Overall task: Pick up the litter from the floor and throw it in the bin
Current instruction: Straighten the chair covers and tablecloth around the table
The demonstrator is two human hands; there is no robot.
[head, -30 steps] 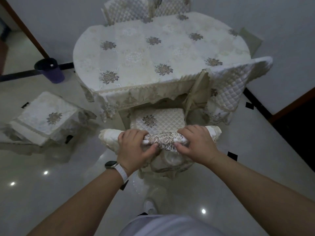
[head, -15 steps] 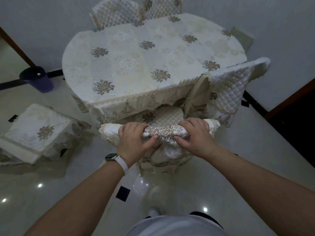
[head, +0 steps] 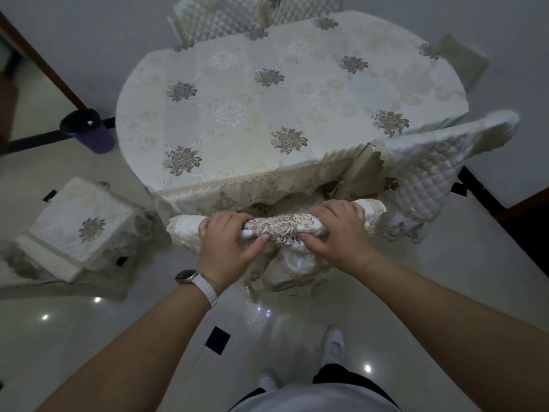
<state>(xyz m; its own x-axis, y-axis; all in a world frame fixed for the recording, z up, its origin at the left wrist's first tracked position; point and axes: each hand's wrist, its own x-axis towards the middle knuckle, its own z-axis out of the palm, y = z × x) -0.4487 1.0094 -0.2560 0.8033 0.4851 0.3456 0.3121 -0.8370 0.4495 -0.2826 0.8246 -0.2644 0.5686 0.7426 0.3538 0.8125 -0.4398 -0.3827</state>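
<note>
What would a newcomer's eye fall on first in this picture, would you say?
The left hand and right hand grip the embroidered chair back in the centre, at the near edge of the table with its flowered cloth. A purple bin stands on the floor at the left, beyond a covered stool.

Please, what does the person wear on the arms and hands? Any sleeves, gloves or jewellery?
Both forearms are bare, with no sleeves in view. The left hand and right hand wear no gloves, and I see no rings. On the left wrist is a smartwatch with a dark face and a white ribbed strap.
</note>
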